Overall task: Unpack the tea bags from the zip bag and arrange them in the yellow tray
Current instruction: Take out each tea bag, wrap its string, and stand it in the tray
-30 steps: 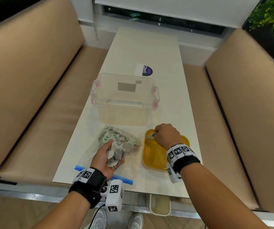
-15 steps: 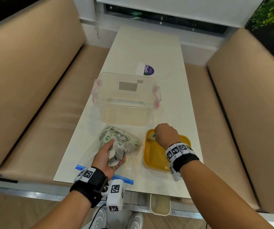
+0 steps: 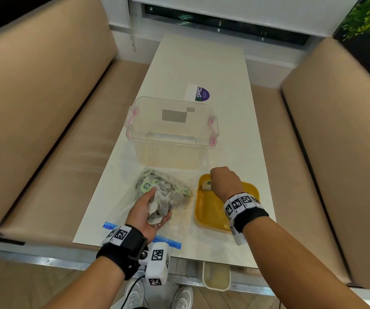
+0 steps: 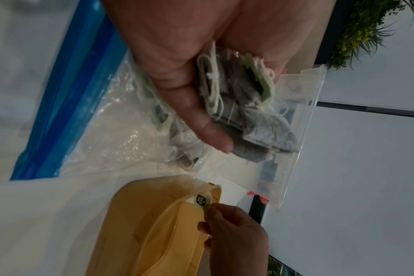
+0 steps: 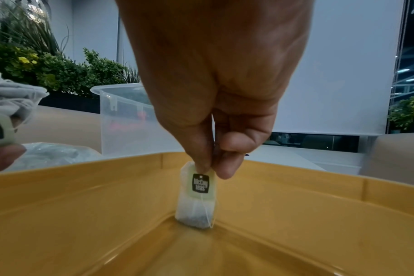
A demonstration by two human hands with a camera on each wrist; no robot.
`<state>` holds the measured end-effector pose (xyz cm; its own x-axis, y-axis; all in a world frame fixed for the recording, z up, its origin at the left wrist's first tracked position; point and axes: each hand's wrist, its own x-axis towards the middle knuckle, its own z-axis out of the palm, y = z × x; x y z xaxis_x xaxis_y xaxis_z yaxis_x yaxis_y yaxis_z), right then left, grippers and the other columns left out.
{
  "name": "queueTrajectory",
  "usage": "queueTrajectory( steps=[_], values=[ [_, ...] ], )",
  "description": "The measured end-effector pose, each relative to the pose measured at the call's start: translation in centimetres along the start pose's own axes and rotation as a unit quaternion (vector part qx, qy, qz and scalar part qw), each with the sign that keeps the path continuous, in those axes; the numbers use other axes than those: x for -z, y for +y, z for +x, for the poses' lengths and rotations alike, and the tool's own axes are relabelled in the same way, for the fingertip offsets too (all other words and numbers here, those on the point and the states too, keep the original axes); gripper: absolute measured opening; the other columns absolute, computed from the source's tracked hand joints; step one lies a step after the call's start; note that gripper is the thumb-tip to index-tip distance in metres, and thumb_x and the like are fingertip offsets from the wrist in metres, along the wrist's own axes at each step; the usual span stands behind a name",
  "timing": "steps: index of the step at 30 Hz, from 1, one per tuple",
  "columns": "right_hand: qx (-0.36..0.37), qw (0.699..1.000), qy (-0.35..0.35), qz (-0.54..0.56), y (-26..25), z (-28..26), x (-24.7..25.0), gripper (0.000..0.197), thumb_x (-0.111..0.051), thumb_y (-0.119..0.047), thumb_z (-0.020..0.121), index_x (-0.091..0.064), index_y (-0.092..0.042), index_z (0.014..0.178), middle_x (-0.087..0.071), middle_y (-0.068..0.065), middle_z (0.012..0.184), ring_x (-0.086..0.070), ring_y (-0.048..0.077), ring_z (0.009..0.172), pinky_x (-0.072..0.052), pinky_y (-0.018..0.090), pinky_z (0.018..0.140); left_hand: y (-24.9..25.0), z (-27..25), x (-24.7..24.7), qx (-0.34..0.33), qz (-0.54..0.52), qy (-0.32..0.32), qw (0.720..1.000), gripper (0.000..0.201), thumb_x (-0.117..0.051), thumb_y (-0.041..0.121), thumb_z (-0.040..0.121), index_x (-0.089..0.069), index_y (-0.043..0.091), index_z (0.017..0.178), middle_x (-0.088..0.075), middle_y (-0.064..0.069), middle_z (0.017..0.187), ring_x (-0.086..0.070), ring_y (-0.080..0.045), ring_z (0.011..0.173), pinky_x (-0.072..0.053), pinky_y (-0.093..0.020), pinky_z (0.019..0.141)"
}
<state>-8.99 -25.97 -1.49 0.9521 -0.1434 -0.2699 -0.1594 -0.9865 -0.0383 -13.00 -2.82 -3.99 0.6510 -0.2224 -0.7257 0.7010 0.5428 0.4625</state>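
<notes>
Pinched between thumb and fingertip of the right hand (image 5: 215, 104), one tea bag (image 5: 196, 201) is held upright by its tag, its base touching the floor at the far corner of the yellow tray (image 5: 83, 214), presumably to start a row; a bunch of tea bags (image 4: 243, 112) is gripped in the left hand (image 3: 145, 210) over the zip bag (image 3: 112, 226), kept ready as supply.

The white counter (image 3: 202, 70) carries a clear plastic bin (image 3: 170, 132), a zip bag (image 3: 157, 197) of tea bags, a yellow tray (image 3: 210, 217) beside it, and a purple-and-white label (image 3: 198, 93) beyond the bin.
</notes>
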Motion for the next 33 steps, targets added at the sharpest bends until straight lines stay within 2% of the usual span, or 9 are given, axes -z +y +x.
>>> queueTrajectory(
  steps=[3, 7, 11, 15, 17, 20, 25, 30, 33],
  values=[
    [-0.002, 1.0, 0.01, 0.021, 0.1, -0.1, -0.1, 0.006, -0.048, -0.01, 0.094, -0.054, -0.011, 0.093, -0.062, 0.011, 0.101, -0.054, 0.025, 0.078, -0.04, 0.031, 0.066, 0.0, 0.2, 0.1, 0.001, 0.001, -0.005, 1.0, 0.025, -0.062, 0.039, 0.095, -0.069, 0.02, 0.11, -0.076, -0.008, 0.096, -0.073, -0.02, 0.071, -0.054, -0.033, 0.073],
    [0.002, 0.996, 0.055, 0.074, -0.4, -1.1, 0.4, 0.017, -0.053, -0.017, 0.092, -0.058, -0.013, 0.108, -0.058, 0.006, 0.104, -0.06, 0.028, 0.09, -0.049, 0.035, 0.073, 0.0, 0.6, 0.3, 0.001, -0.006, -0.015, 1.0, 0.027, -0.062, 0.04, 0.095, -0.069, 0.02, 0.113, -0.075, -0.008, 0.1, -0.073, -0.019, 0.072, -0.055, -0.031, 0.071],
    [0.093, 0.967, 0.084, 0.221, -2.7, -3.2, 1.3, 0.016, -0.061, -0.025, 0.091, -0.066, -0.02, 0.105, -0.06, -0.001, 0.1, -0.06, 0.018, 0.087, -0.052, 0.036, 0.078, -0.1, 0.8, 0.3, 0.007, -0.013, -0.022, 1.0, 0.026, -0.062, 0.038, 0.095, -0.069, 0.019, 0.112, -0.076, -0.008, 0.097, -0.073, -0.02, 0.071, -0.057, -0.029, 0.068],
    [0.19, 0.932, 0.02, 0.307, -5.6, -5.5, 1.8, 0.024, -0.069, -0.037, 0.086, -0.068, -0.027, 0.108, -0.054, -0.009, 0.105, -0.059, 0.007, 0.087, -0.051, 0.029, 0.081, -0.3, 0.9, 0.0, -0.004, -0.007, -0.009, 1.0, 0.032, -0.064, 0.038, 0.094, -0.069, 0.017, 0.117, -0.076, -0.007, 0.101, -0.073, -0.021, 0.082, -0.059, -0.032, 0.07],
    [0.244, 0.926, 0.015, 0.289, -6.7, -6.3, 1.4, 0.031, -0.071, -0.037, 0.083, -0.067, -0.029, 0.113, -0.048, -0.011, 0.114, -0.053, 0.006, 0.102, -0.048, 0.027, 0.087, -0.3, 0.9, -0.1, -0.007, -0.009, -0.008, 1.0, 0.036, -0.064, 0.038, 0.094, -0.069, 0.016, 0.122, -0.074, -0.008, 0.11, -0.072, -0.024, 0.095, -0.057, -0.035, 0.076],
    [0.322, 0.922, 0.037, 0.213, -7.9, -7.0, 0.6, 0.042, -0.074, -0.039, 0.077, -0.065, -0.03, 0.117, -0.043, -0.005, 0.13, -0.04, 0.015, 0.123, -0.046, 0.037, 0.095, -0.4, 0.9, -0.1, -0.015, -0.022, -0.018, 0.999, 0.042, -0.064, 0.038, 0.093, -0.067, 0.016, 0.128, -0.069, -0.011, 0.115, -0.066, -0.029, 0.106, -0.055, -0.039, 0.078],
    [0.347, 0.921, 0.061, 0.163, -9.2, -7.4, 0.2, 0.049, -0.071, -0.051, 0.073, -0.065, -0.029, 0.117, -0.043, -0.005, 0.135, -0.034, 0.019, 0.128, -0.043, 0.045, 0.095, -0.9, 1.3, 0.0, -0.011, -0.058, -0.021, 0.998, 0.037, -0.058, 0.035, 0.095, -0.064, 0.015, 0.126, -0.064, -0.018, 0.116, -0.066, -0.031, 0.111, -0.056, -0.04, 0.084],
    [0.339, 0.924, 0.072, 0.161, -9.5, -7.1, -0.4, 0.039, -0.066, -0.025, 0.076, -0.065, -0.023, 0.116, -0.047, 0.0, 0.131, -0.04, 0.023, 0.123, -0.047, 0.047, 0.091, -0.5, 1.7, 0.0, 0.001, -0.055, -0.02, 0.998, 0.026, -0.057, 0.037, 0.097, -0.068, 0.016, 0.108, -0.073, -0.008, 0.083, -0.074, -0.021, 0.074, -0.058, -0.027, 0.056],
    [0.326, 0.924, 0.071, 0.186, -9.8, -6.8, -0.6, 0.034, -0.063, -0.015, 0.08, -0.068, -0.016, 0.113, -0.049, 0.004, 0.129, -0.042, 0.025, 0.121, -0.05, 0.046, 0.089, -0.3, 2.0, 0.1, 0.023, -0.062, -0.01, 0.998, 0.034, -0.058, 0.045, 0.095, -0.067, 0.017, 0.114, -0.074, -0.007, 0.089, -0.074, -0.02, 0.08, -0.056, -0.027, 0.06]
  ],
)
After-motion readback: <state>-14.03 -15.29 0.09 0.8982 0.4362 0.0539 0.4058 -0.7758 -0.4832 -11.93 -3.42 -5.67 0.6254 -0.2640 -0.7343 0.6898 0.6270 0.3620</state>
